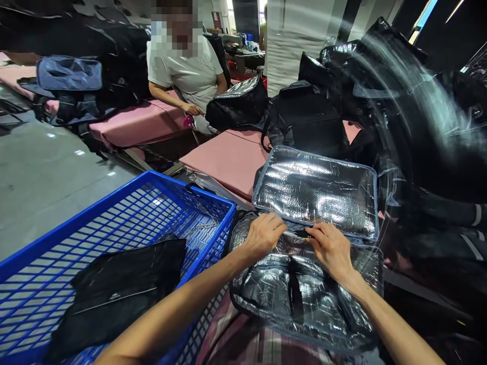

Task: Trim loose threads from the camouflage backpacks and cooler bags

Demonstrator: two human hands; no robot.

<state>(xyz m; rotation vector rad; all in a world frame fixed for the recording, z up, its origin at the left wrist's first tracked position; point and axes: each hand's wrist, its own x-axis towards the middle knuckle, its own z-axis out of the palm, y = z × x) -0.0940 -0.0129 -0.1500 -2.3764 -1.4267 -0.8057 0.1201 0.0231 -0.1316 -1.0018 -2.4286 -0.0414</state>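
Silver-lined bag [323, 304], open beside blue basket [76, 224]: likely light and pliable, lining slick; hold at bound edge [376, 203]. Right hand [333, 248]: fingertips pinched on dark strip [303, 233]. Left hand [265, 234]: fingers curled near lid [315, 192]; grip cannot be told

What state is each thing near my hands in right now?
Left hand: fingers curled at the bag's edge; grip unclear
Right hand: pinching a dark piece
Silver-lined bag: open, lining showing
Silver panel: laid back, shiny side up
Blue basket: open-topped, partly filled
Black item: rumpled, inside basket
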